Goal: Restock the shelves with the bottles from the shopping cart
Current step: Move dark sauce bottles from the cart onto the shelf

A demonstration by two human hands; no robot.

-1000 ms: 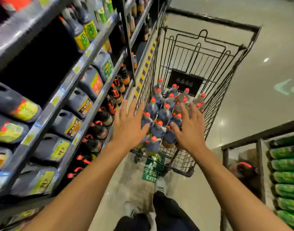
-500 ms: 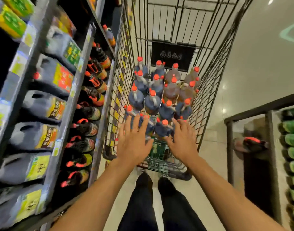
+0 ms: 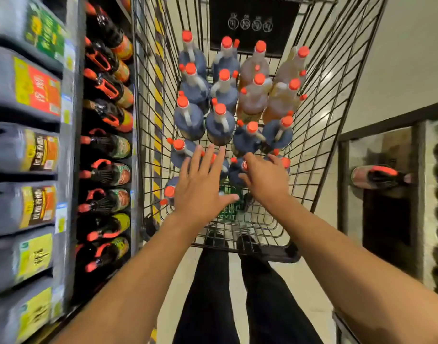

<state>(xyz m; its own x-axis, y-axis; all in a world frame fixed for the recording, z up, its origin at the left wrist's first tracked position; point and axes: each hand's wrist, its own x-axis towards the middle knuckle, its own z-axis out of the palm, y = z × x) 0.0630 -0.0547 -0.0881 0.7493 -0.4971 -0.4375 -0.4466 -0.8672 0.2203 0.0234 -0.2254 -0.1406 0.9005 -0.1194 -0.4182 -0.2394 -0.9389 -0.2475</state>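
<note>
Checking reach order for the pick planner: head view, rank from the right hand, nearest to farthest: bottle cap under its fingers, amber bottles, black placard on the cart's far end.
From the right hand:
1. Bottle cap, at the fingertips, near end of the cart.
2. Amber bottles, further up, right side of the load.
3. Black placard, on the cart's far end wall.

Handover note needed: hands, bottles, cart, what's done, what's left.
Left hand: open, fingers spread over the nearest bottles, gripping nothing.
Right hand: fingers curling at a near bottle's red cap; grip unclear.
Shopping cart: full of upright bottles, dark ones left and near, amber ones far right.
Shelves on the left hold stock.
Done: nothing lifted.
Left: everything.
</note>
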